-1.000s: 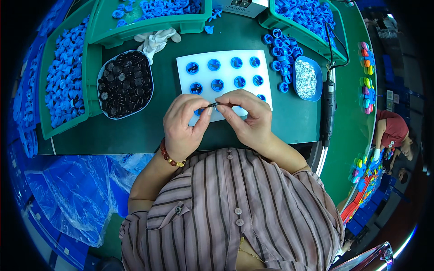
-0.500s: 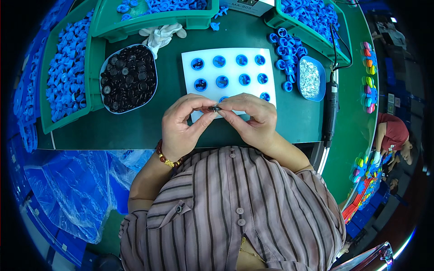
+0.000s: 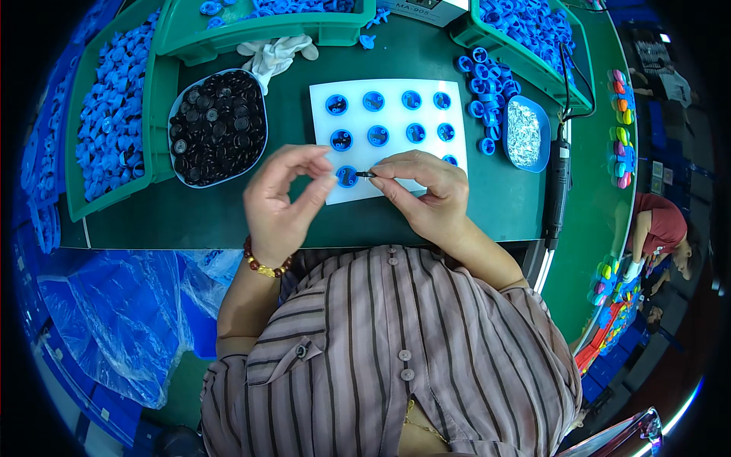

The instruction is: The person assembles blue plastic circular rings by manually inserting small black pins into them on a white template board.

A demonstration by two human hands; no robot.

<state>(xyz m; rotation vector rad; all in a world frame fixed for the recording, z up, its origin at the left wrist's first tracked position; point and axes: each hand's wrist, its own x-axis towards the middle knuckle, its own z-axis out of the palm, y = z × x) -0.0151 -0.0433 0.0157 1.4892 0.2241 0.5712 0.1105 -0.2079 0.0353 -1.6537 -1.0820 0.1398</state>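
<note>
**Watcher:** Since half a second ago, your left hand [image 3: 283,199] has let go of the small dark part [image 3: 365,174] and drawn back to the left; before, both hands pinched it together.

**Operator:** So who has the part?

**Watcher:** Your right hand [image 3: 426,194] alone. Its fingertips [image 3: 383,172] are closed on the part, which pokes out leftward just above the near edge of the white sheet [image 3: 390,161], right beside a blue cap [image 3: 347,177] in the front row.

**Operator:** And my left?

**Watcher:** Holding nothing. Your thumb and forefinger are curled with a narrow gap between them, hovering just left of that same blue cap, over the sheet's corner. You wear a beaded bracelet [image 3: 263,266] on that wrist.

**Operator:** What lies around me?

**Watcher:** You have a bowl of black caps [image 3: 217,127] left of the sheet, green bins of blue caps [image 3: 114,122] further left and behind, a small blue tray of silvery pieces [image 3: 524,133] to the right, and a black power tool [image 3: 558,179] lying beside it on the green table [image 3: 228,213].
</note>
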